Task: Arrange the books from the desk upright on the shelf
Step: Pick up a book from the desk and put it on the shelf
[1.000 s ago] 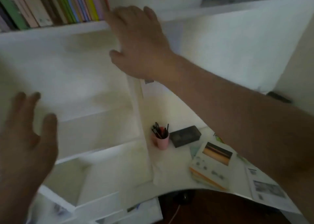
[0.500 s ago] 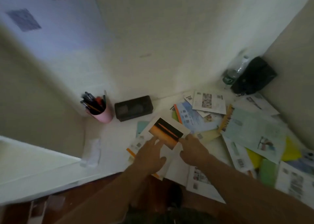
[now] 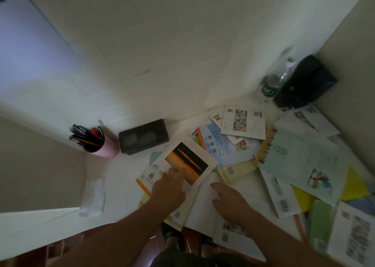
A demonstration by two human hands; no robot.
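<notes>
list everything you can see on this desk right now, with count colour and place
pen cup: one, pink, full of pens, far left of the desk
black case: one, beside the cup on its right
sunset book: one, white cover with an orange picture, centre
loose books: many, blue, yellow, green and white, lying flat, scattered right
bottle: one, clear with green label, back right
black bag: one, back right corner
left hand: flat on the sunset book
right hand: on a white book beside it
</notes>
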